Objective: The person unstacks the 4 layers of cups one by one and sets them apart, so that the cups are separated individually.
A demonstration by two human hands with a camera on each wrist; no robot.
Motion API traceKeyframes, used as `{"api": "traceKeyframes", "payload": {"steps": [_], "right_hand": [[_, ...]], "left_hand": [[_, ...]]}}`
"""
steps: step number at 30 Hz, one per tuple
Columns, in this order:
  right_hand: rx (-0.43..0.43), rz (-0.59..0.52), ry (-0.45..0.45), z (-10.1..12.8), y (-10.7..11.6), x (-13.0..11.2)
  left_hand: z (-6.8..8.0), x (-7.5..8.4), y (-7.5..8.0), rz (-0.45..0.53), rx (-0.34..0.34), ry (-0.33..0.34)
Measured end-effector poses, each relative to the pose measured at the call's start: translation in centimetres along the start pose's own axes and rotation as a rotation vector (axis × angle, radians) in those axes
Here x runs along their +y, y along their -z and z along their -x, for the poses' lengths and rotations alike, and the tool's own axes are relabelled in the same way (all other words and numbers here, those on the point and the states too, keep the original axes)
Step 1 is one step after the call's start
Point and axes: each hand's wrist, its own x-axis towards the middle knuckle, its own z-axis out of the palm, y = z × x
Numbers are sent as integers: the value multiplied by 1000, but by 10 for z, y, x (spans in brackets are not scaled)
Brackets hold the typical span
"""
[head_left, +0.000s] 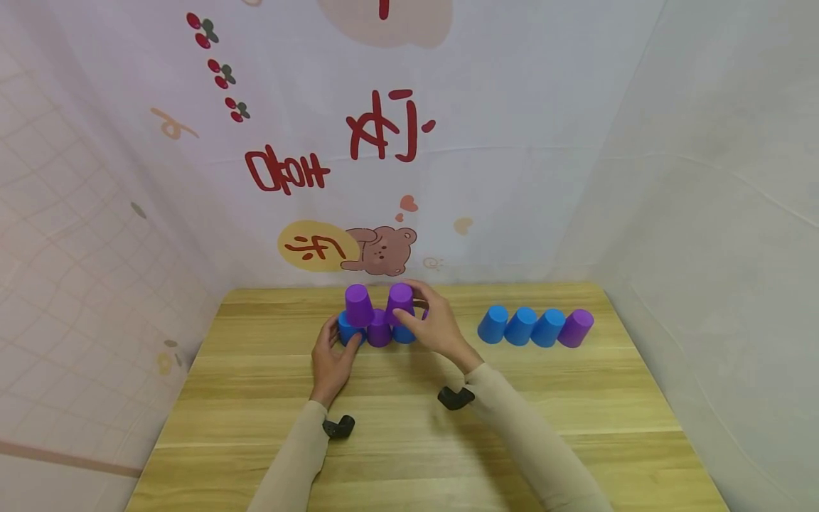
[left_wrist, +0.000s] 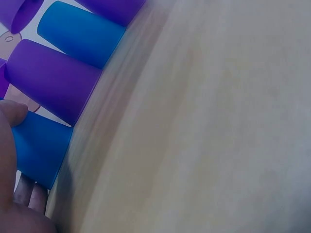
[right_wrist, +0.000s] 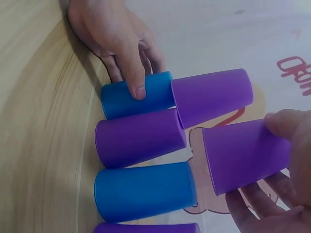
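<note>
Upside-down cups form a stack on the wooden table (head_left: 409, 427). The bottom row runs blue (head_left: 348, 333), purple (head_left: 379, 331), blue (right_wrist: 146, 191), with another purple cup (right_wrist: 146, 227) at the frame's lower edge. My left hand (head_left: 333, 355) grips the left-end blue cup (right_wrist: 146, 92) between thumb (left_wrist: 10, 114) and fingers (left_wrist: 30, 196). One purple cup (head_left: 359, 306) stands on the upper tier. My right hand (head_left: 431, 323) holds a second purple cup (head_left: 400, 300) beside it on that tier, thumb (right_wrist: 286, 121) on one side and fingers (right_wrist: 265, 204) on the other.
A row of three blue cups (head_left: 521, 326) and one purple cup (head_left: 576, 327) stands on the table to the right of the stack. Cloth walls with printed figures close in the back and both sides. Black wrist cameras (head_left: 339, 427) sit on both sleeves.
</note>
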Motion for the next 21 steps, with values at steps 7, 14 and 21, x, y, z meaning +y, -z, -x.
{"api": "traceKeyframes", "payload": {"steps": [7, 14, 21], "right_hand": [[45, -15, -26, 16, 15, 0], [81, -21, -7, 33, 32, -2], [140, 12, 48, 50, 51, 1]], "left_hand": [[0, -1, 0, -7, 5, -7], [1, 0, 0, -12, 8, -12], [1, -1, -1, -11, 8, -9]]}}
